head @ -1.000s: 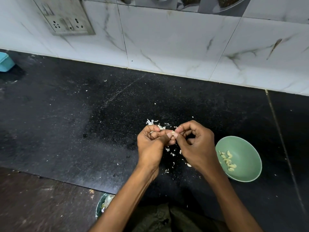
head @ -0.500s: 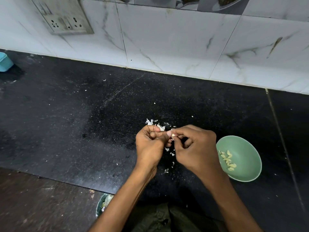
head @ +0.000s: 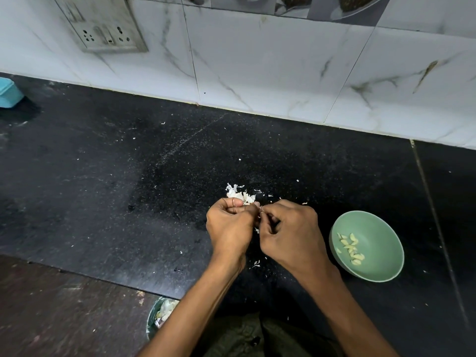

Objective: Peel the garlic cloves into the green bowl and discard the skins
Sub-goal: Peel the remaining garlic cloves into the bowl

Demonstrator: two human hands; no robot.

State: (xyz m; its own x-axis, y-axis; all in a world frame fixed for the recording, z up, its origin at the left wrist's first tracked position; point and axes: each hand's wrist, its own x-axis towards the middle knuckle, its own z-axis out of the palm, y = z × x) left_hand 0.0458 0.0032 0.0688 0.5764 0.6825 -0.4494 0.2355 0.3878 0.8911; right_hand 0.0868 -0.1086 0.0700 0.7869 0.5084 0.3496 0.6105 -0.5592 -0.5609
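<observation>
Black stone counter point(head: 103, 176) ran below a white marble-tiled wall, with one pale blue box point(head: 7, 92) at its far left and, lower down off the counter's front edge, one bin point(head: 159, 315) holding pale scraps. At centre, the left hand point(head: 229, 228) and right hand point(head: 291, 235) met with curled fingers, pinching something too small to make out, just before a heap of garlic skins point(head: 238, 194). One green bowl point(head: 381, 266) sat just right of the hands, holding roughly ten peeled garlic cloves point(head: 351, 248).

I am looking into a home kitchen: a black stone worktop point(head: 103, 176), marble-look wall tiles point(head: 257, 68) behind, a socket plate point(head: 103, 29) at the upper left.
</observation>
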